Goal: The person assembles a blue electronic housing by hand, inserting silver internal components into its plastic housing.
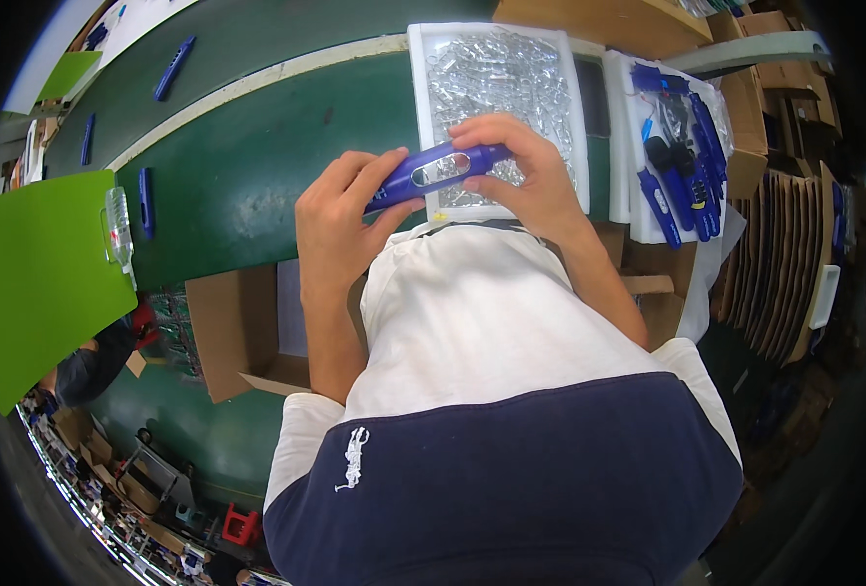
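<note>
Between my two hands is a blue, elongated plastic casing (405,180) with an oval opening in its upper face, tilted up to the right. My left hand (340,208) grips its left end, thumb below and fingers above. My right hand (528,176) pinches the right end, index finger along the top edge and thumb at the oval opening. Just behind and under my right hand lies a white foam tray (421,88) filled with small clear plastic pieces (496,73).
At right, a white tray (634,181) carries several blue casings and dark parts. More blue casings (147,203) lie on the green bench (257,186) and strip beyond. A green panel (47,273) stands at left; an open cardboard box (232,327) sits below the bench edge.
</note>
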`<state>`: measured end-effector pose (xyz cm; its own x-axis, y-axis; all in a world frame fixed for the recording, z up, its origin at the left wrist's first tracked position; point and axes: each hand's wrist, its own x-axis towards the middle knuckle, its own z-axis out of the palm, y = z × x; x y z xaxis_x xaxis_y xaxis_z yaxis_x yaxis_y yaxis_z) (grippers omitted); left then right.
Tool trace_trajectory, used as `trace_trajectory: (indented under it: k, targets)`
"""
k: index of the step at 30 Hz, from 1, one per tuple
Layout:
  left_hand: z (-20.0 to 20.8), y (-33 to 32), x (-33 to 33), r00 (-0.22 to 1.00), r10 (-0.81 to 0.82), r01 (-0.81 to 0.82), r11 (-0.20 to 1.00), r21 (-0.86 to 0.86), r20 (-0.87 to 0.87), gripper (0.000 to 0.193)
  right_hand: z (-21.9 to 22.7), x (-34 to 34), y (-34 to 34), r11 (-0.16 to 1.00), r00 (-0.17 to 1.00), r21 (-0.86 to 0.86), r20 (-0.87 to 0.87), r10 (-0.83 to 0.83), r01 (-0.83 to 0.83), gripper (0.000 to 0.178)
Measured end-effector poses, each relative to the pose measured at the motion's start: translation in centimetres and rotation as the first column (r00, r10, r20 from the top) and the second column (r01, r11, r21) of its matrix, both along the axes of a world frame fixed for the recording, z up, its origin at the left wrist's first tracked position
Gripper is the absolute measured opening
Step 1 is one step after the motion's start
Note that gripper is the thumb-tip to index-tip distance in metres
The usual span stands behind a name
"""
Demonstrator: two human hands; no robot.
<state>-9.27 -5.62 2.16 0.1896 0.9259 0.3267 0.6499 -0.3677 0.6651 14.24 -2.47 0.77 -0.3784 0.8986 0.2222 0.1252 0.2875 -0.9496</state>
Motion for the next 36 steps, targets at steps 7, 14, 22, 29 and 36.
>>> trace_trajectory:
  k: [7, 14, 22, 29, 36]
  targets:
    - [-0.4, -0.6, -0.5, 1.0, -0.009, 0.009, 0.996, -0.085, 0.006, 0.055, -0.3, -0.5, 0.0, 1.0, 1.0, 0.007, 0.028, 0.005, -0.005, 0.039]
    - [-3.1, 0.5, -1.5, 0.997, -0.075, 0.058, 0.934, -0.353, -0.036, 0.041, -4.4, 1.0, 1.1, 0.977, 0.991, -0.208, 0.129, -0.017, 0.044, 0.047]
    - [-16.2, 4.0, -7.4, 0.945, 0.322, -0.32, 0.873, -0.368, -0.056, 0.04, -14.3, 5.7, -1.6, 0.945, 0.503, 0.176, 0.811, -0.298, 0.276, 0.055]
    - [-18.3, 19.1, -9.4, 0.777, 0.595, -0.63, 0.724, -0.28, -0.207, 0.043, -14.1, 7.0, -1.7, 0.946, 0.625, 0.06, 0.737, -0.257, 0.318, 0.026]
    - [-21.6, 31.6, -7.4, 0.805, 0.528, -0.588, 0.772, -0.241, -0.272, 0.049, -14.3, 7.5, -1.6, 0.911, 0.633, 0.05, 0.703, -0.324, 0.41, 0.011]
